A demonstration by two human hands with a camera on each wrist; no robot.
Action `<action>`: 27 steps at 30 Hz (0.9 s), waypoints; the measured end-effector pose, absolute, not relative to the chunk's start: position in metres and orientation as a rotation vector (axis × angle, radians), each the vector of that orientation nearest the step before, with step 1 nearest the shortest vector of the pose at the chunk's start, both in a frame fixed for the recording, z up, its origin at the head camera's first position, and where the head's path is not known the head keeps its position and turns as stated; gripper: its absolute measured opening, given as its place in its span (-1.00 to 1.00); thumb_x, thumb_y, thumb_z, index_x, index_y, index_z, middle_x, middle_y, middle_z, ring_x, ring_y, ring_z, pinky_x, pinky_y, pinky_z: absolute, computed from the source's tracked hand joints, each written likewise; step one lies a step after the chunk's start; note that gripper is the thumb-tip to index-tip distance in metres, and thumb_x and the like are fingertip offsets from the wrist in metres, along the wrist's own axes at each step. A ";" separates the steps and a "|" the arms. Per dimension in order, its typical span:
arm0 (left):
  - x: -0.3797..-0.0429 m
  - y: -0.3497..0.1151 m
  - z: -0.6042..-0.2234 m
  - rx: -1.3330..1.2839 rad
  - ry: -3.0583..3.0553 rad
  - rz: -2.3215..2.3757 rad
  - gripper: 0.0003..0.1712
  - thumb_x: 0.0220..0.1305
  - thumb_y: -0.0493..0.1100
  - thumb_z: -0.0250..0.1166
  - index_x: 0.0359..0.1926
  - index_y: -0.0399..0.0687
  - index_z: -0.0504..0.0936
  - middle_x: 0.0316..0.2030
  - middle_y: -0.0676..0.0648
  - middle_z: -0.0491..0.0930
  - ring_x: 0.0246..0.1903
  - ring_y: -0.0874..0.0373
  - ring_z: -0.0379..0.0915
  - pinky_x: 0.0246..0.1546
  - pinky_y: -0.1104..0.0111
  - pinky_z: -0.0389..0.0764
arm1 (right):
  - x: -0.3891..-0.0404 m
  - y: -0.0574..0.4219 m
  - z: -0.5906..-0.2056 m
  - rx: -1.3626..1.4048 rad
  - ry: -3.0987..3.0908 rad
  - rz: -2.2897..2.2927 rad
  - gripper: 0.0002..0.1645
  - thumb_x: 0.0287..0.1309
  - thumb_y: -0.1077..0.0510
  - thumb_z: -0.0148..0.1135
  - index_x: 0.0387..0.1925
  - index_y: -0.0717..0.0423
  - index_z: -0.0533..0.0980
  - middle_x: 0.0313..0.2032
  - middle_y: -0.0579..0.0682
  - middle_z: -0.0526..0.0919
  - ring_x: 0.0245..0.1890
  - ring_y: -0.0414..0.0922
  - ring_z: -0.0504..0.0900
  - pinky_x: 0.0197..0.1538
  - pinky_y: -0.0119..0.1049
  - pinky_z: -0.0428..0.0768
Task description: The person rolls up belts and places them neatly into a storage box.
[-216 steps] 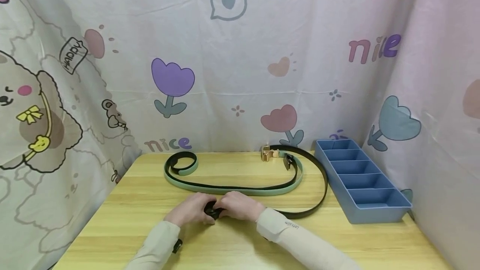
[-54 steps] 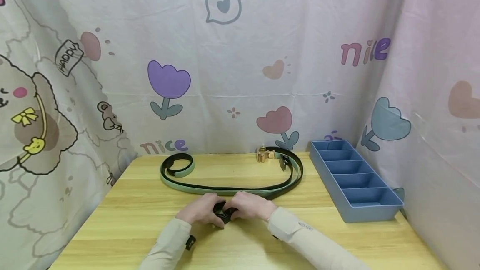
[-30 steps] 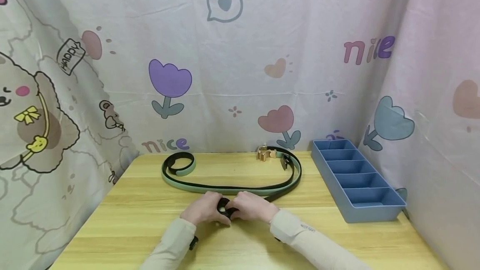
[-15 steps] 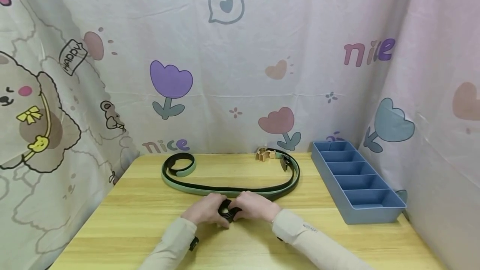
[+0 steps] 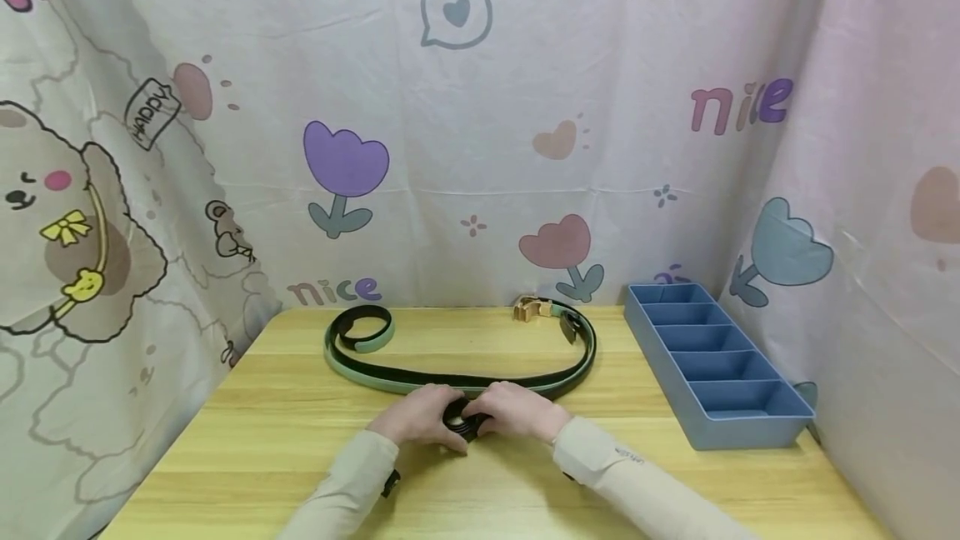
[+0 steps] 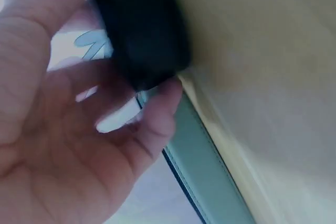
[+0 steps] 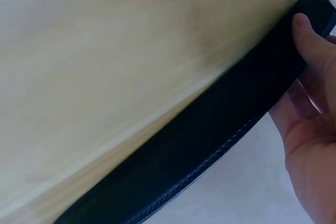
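Now, black belt (image 5: 468, 429) sits part-coiled between both hands, low at bench (image 5: 247, 448); contact beneath I can't confirm. Left hand (image 5: 420, 417) curled round coil; right hand (image 5: 520, 408) pinching strap, thumb on one face. Uncoiled length runs beside green belt (image 5: 382, 377) towards gold buckles (image 5: 528, 309). Risks I'd watch: left grip slackens, springy coil pops wide; right feeds at angle, layers telescope; strap rubs neighbour, drags green belt along.

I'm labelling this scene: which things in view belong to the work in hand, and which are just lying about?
In use:
black belt, partly coiled
left hand, gripping it
right hand, likewise

Apparently lying about:
green belt
blue divided tray
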State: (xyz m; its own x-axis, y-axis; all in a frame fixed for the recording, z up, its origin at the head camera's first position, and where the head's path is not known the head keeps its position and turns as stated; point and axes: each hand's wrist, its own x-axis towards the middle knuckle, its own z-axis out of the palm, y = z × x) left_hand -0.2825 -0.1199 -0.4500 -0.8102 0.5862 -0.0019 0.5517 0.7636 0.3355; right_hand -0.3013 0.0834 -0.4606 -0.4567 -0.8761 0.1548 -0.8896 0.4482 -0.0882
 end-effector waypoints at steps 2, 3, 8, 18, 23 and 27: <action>-0.281 -0.117 -0.453 0.891 2.915 0.463 -0.33 -0.18 0.34 0.53 -0.19 -0.04 0.62 -0.32 0.04 0.59 -0.31 0.18 0.47 -0.22 0.26 0.53 | -0.302 0.082 -0.461 1.599 -2.588 0.254 -0.78 0.09 0.07 0.40 -0.17 -0.14 0.67 -0.28 -0.31 0.71 -0.41 -0.51 0.52 -0.26 -0.66 0.46; -0.281 -0.115 -0.455 0.887 2.951 0.443 -0.31 -0.18 0.38 0.51 -0.22 -0.05 0.62 -0.35 0.03 0.58 -0.34 0.17 0.47 -0.25 0.25 0.53 | -0.302 0.082 -0.461 1.608 -2.579 0.264 -0.82 0.10 0.08 0.39 -0.21 -0.14 0.67 -0.32 -0.32 0.70 -0.45 -0.51 0.48 -0.30 -0.67 0.44; -0.283 -0.112 -0.460 0.958 2.983 0.405 -0.46 -0.13 0.31 0.51 -0.32 0.04 0.59 -0.43 0.09 0.57 -0.43 0.23 0.43 -0.34 0.32 0.49 | -0.301 0.083 -0.461 1.592 -2.605 0.243 -0.78 0.05 0.05 0.42 -0.20 -0.15 0.66 -0.34 -0.31 0.69 -0.45 -0.47 0.49 -0.29 -0.64 0.44; -0.280 -0.111 -0.457 0.906 2.959 0.420 -0.39 -0.20 0.32 0.54 -0.28 0.02 0.59 -0.38 0.05 0.56 -0.40 0.22 0.43 -0.31 0.30 0.51 | -0.302 0.084 -0.462 1.569 -2.576 0.142 -0.74 -0.01 0.00 0.44 -0.20 -0.19 0.69 -0.32 -0.35 0.70 -0.44 -0.48 0.51 -0.29 -0.63 0.47; -0.277 -0.106 -0.459 0.838 3.044 0.368 -0.36 -0.17 0.38 0.48 -0.39 -0.06 0.56 -0.44 -0.01 0.54 -0.47 0.17 0.41 -0.40 0.27 0.50 | -0.302 0.087 -0.465 1.552 -2.583 0.133 -0.66 0.02 0.00 0.44 -0.09 -0.20 0.66 -0.24 -0.34 0.71 -0.34 -0.46 0.58 -0.21 -0.59 0.51; -0.280 -0.109 -0.457 0.909 2.999 0.347 -0.47 -0.15 0.24 0.53 -0.32 0.01 0.57 -0.40 0.05 0.55 -0.40 0.18 0.43 -0.33 0.28 0.50 | -0.303 0.087 -0.465 1.558 -2.575 0.122 -0.65 0.02 -0.01 0.43 -0.08 -0.23 0.63 -0.23 -0.34 0.70 -0.29 -0.45 0.59 -0.18 -0.57 0.51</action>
